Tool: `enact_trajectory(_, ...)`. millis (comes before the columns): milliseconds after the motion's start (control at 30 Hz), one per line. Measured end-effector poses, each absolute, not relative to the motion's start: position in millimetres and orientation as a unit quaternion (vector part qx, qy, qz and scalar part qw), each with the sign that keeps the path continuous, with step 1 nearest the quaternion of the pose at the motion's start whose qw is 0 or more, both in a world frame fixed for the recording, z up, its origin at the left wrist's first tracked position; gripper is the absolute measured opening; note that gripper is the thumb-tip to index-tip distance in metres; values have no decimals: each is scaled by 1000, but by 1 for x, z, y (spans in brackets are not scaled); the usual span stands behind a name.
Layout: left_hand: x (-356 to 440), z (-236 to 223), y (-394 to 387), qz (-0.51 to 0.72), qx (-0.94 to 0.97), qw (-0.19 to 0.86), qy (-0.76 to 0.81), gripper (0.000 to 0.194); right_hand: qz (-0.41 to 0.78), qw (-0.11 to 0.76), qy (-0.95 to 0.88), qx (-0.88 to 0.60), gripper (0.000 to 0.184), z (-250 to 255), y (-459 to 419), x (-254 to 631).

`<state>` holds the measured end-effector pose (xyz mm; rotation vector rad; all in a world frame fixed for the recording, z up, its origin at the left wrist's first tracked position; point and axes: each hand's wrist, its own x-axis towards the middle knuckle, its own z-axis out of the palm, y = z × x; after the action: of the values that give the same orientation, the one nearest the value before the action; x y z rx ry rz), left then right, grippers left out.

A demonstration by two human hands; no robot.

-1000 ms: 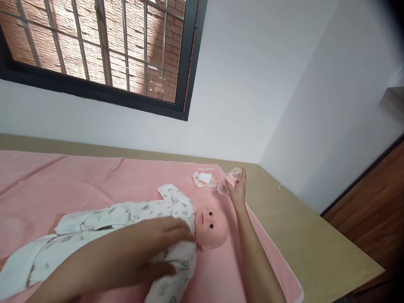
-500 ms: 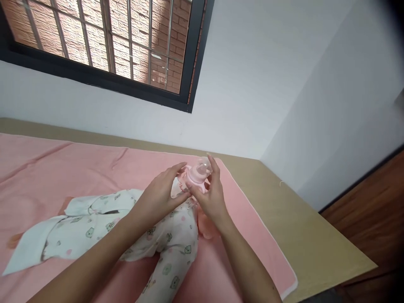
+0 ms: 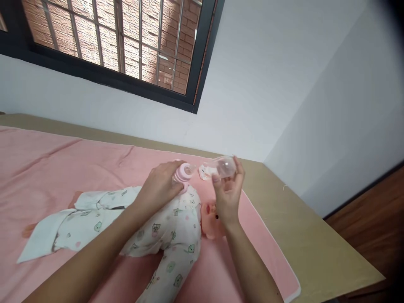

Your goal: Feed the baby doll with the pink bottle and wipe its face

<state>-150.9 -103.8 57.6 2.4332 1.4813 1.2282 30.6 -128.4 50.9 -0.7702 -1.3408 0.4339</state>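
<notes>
My left hand (image 3: 162, 181) is closed around a pink baby bottle (image 3: 183, 173), whose clear nipple is bare and tilts to the right. The bottle's lower body is hidden behind my fingers. In my right hand (image 3: 229, 189) is a clear dome-shaped bottle cap (image 3: 226, 166), gripped between thumb and fingers and apart from the bottle. Beneath both hands lies a baby doll (image 3: 176, 227) in white clothes with a small green and pink print. The doll's head (image 3: 211, 219) points right, partly covered by my right hand and wrist.
A pink blanket (image 3: 104, 164) covers most of the tan surface (image 3: 284, 219). Past the cap lies a small white printed cloth or bib (image 3: 206, 171). A white wall (image 3: 233, 118) and a barred window (image 3: 120, 42) stand behind, with brown wood (image 3: 372, 210) at right.
The clear cap has come off the bottle and moved right in my right hand. My left hand has kept the bottle, now slightly left, with its nipple exposed. The doll's face shows more.
</notes>
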Motion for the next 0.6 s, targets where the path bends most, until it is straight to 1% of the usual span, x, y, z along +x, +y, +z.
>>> enact_trajectory(100, -179, 62, -88, 389, 753, -7, 530, 42, 139, 716, -577, -369, 64, 54, -105, 63)
enact_trajectory(167, -201, 61, -78, 381, 738, -22, 556, 41, 104, 698, -569, -422, 61, 47, -82, 91)
enact_trajectory(267, -232, 53, -64, 355, 713, -42, 603, 50, 107, 631, -526, -559, 62, 18, -45, 132)
enact_trajectory(367, -253, 41, -53, 341, 686, -36, 642, 57, 112, 533, -507, -668, 65, -24, -19, 160)
enact_trajectory(433, -263, 33, -48, 340, 681, -25, 648, 52, 123, 470, -519, -703, 66, -52, -10, 169)
enact_trajectory(500, -271, 27, -44, 339, 681, -11, 649, 43, 144, 425, -519, -728, 64, -75, -7, 172)
enact_trajectory(600, -283, 19, -40, 346, 693, 12, 632, 28, 153, 370, -523, -752, 62, -94, -8, 172)
